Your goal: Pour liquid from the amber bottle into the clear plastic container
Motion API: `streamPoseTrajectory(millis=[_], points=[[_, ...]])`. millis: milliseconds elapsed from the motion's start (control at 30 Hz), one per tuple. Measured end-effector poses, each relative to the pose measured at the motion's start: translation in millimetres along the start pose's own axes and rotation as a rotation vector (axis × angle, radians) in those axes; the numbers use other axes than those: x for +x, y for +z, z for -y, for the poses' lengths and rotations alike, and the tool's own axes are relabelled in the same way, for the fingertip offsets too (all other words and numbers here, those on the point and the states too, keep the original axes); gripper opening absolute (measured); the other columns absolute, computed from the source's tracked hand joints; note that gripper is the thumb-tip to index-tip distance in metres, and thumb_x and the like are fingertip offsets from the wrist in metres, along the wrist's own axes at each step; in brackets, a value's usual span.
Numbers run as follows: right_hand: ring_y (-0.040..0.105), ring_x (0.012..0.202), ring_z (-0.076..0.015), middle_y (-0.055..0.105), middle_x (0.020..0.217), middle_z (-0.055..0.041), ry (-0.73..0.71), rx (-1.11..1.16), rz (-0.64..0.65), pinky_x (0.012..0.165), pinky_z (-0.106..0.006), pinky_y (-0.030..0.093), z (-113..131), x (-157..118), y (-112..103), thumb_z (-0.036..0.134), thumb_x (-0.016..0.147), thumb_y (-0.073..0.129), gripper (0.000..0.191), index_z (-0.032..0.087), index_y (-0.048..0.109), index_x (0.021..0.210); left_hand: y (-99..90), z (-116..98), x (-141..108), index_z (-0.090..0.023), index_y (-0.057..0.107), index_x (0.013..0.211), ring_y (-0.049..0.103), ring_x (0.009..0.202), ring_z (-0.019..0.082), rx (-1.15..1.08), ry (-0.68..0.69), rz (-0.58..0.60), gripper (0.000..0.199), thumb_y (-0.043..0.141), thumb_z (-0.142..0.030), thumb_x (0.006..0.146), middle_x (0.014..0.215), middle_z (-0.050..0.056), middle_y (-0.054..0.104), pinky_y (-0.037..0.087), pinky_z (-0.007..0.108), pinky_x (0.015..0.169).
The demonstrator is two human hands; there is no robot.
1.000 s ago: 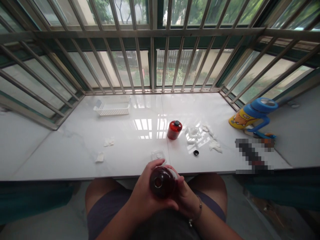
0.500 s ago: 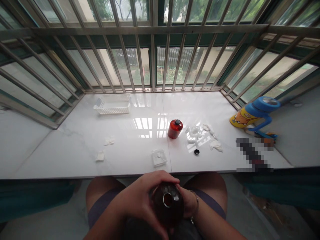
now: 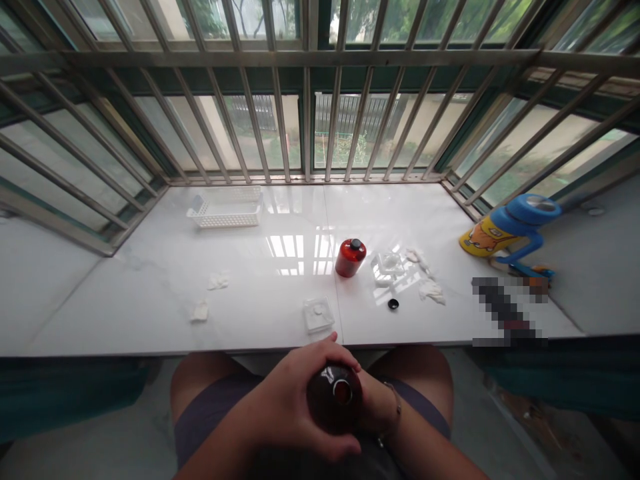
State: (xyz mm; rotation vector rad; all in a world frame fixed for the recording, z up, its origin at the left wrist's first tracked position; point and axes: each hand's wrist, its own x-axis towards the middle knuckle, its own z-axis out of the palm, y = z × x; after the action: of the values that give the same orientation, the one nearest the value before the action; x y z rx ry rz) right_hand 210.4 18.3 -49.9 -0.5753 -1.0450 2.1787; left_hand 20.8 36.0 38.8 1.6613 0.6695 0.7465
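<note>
Head-camera view of a person seated at a white counter (image 3: 150, 287) before a window with metal bars (image 3: 305, 59). The dark reddish-brown bottle (image 3: 323, 407) is between the 2 hands, in front of the counter's near edge and above the lap, its uncovered round mouth facing the camera. The left hand (image 3: 287, 397) wraps the bottle's left side: its fingers curve over the far side and its thumb lies along the near side, holding the body. The right hand (image 3: 377, 400), with a bracelet (image 3: 399, 403) at the wrist, lies against the bottle's right side; its fingers are largely hidden, so their exact spread cannot be told.

On the counter, 1 clear square container (image 3: 319, 317) lies near the edge, just beyond the hands. Behind it, to the right, a red bottle (image 3: 350, 260) with a black top stands upright. Farther right are a small black cap (image 3: 393, 304), clear packaging (image 3: 388, 265) and crumpled white tissue (image 3: 431, 291). At left lie 2 white scraps (image 3: 199, 311), with a white perforated basket (image 3: 227, 219) behind them. At far right, a blue-and-yellow jug (image 3: 500, 230) leans near a pixelated object (image 3: 500, 307).
</note>
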Motion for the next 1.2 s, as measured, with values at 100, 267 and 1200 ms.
streamPoseTrajectory(millis=[100,267,1200], points=[[0.057,0.144,-0.0363,0.064,0.151,-0.0152,-0.031,0.04,0.03,0.122,-0.05,0.044,11.5,-3.3,2.7,0.085,0.076,0.078,0.094,0.023,0.064,0.147,-7.4,-1.9,0.9,-0.029,0.068,0.128,0.078,0.108,0.025,0.038,0.006,0.026,0.071,0.1,-0.037,0.065,0.118,0.001,0.08,0.027,0.052,0.136],[0.059,0.142,-0.0403,0.066,0.148,-0.0159,-0.09,-0.241,0.009,0.121,-0.053,0.047,26.0,-0.5,2.8,0.073,0.057,0.096,0.111,0.02,0.062,0.149,-16.0,4.2,1.1,-0.027,0.069,0.128,0.078,0.108,0.027,0.022,-0.004,0.039,0.071,0.099,-0.035,0.064,0.119,0.003,0.08,0.026,0.054,0.136],[0.072,0.121,-0.0361,0.07,0.135,-0.0143,-0.257,-1.132,-0.88,0.103,-0.051,0.06,34.8,-24.4,-52.9,0.053,0.074,0.092,0.078,0.023,0.058,0.138,-26.2,117.3,21.8,-0.022,0.056,0.139,0.052,0.149,0.041,0.522,-0.36,-0.413,0.076,0.096,-0.036,0.076,0.143,0.013,0.067,0.017,0.072,0.133]])
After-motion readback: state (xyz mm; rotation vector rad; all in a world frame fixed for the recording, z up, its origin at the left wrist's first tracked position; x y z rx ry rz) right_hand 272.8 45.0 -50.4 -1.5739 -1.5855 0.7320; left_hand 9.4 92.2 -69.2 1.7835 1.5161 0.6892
